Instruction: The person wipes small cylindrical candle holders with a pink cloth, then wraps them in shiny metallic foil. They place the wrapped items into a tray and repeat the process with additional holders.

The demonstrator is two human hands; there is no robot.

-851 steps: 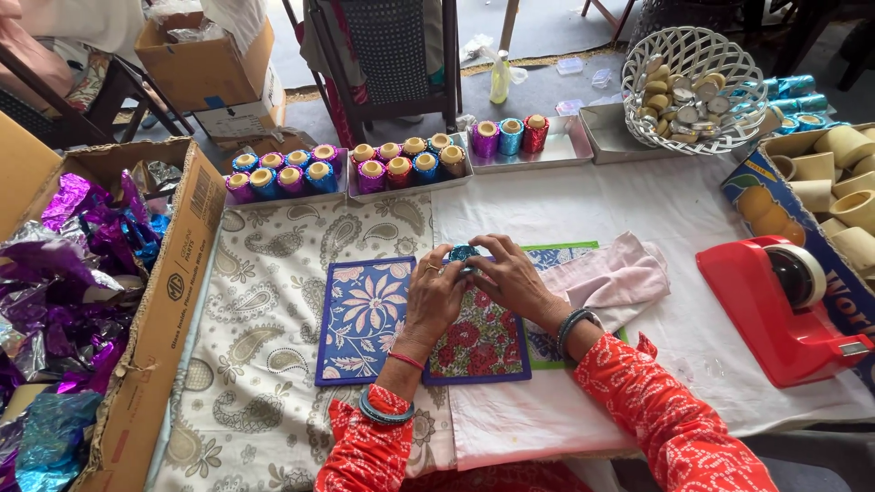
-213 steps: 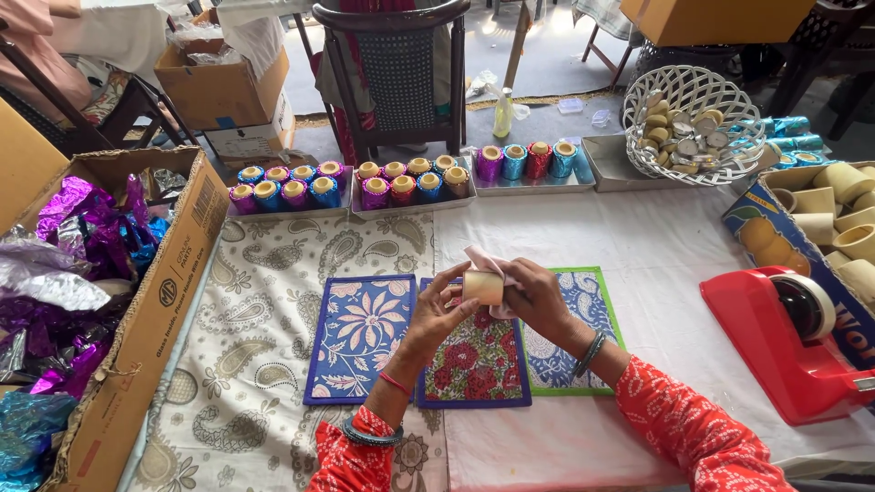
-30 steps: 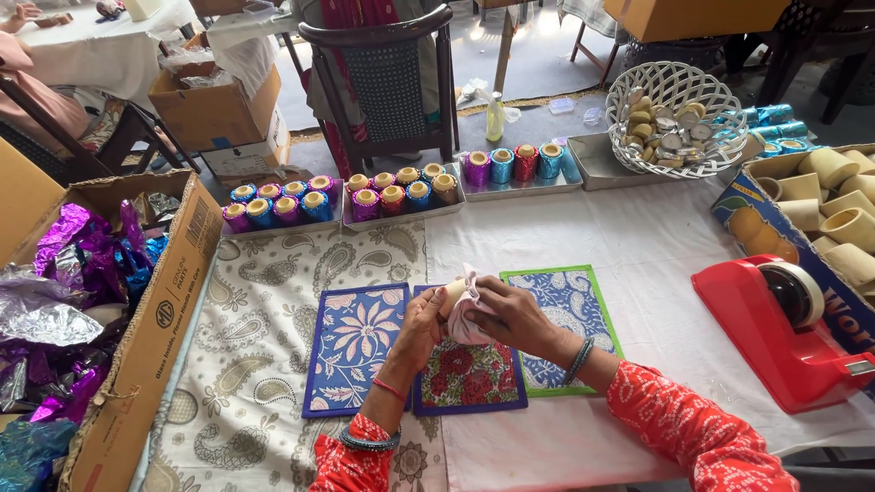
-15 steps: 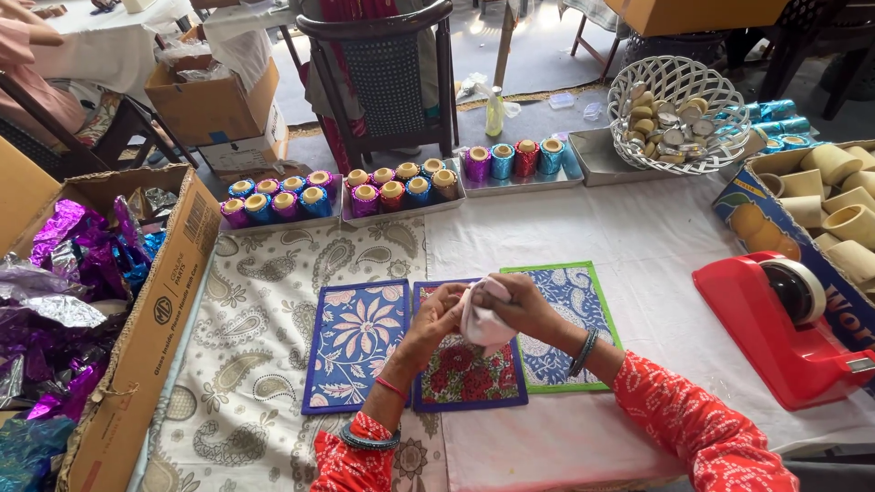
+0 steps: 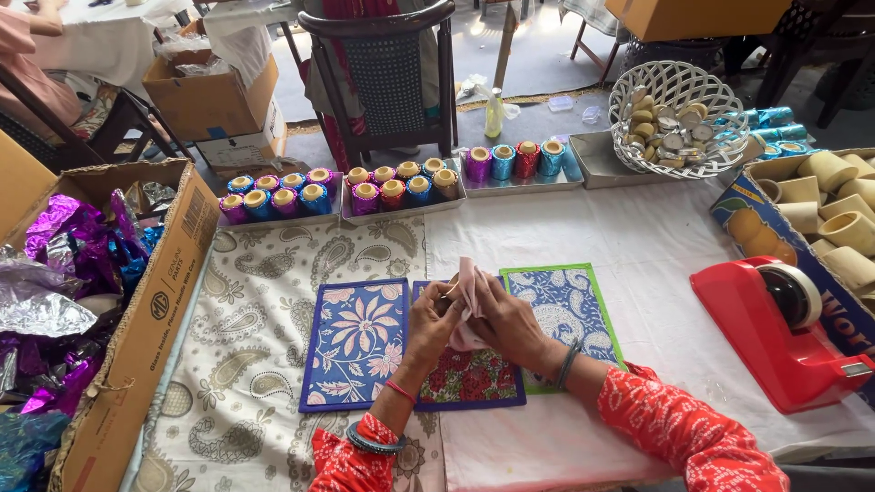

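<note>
My left hand (image 5: 430,321) and my right hand (image 5: 507,319) meet above the middle of the table, both closed on a small cream cup (image 5: 451,284) with a pale pink sheet (image 5: 470,293) folded around it. Most of the cup is hidden by the sheet and my fingers. Under my hands lie three printed mats: a blue floral mat (image 5: 354,341) on the left, a red floral mat (image 5: 470,379) in the middle, and a green-edged blue mat (image 5: 567,306) on the right. Both sleeves are red with white print.
Trays of foil-wrapped cups (image 5: 386,190) line the far edge. A white basket (image 5: 676,117) of small candles stands far right. A red tape dispenser (image 5: 791,332) and a box of bare cream cups (image 5: 835,202) sit right. A cardboard box of purple foil (image 5: 80,273) stands left.
The pink sheet has been drawn further around the cup between my hands. My hands have stayed over the red mat.
</note>
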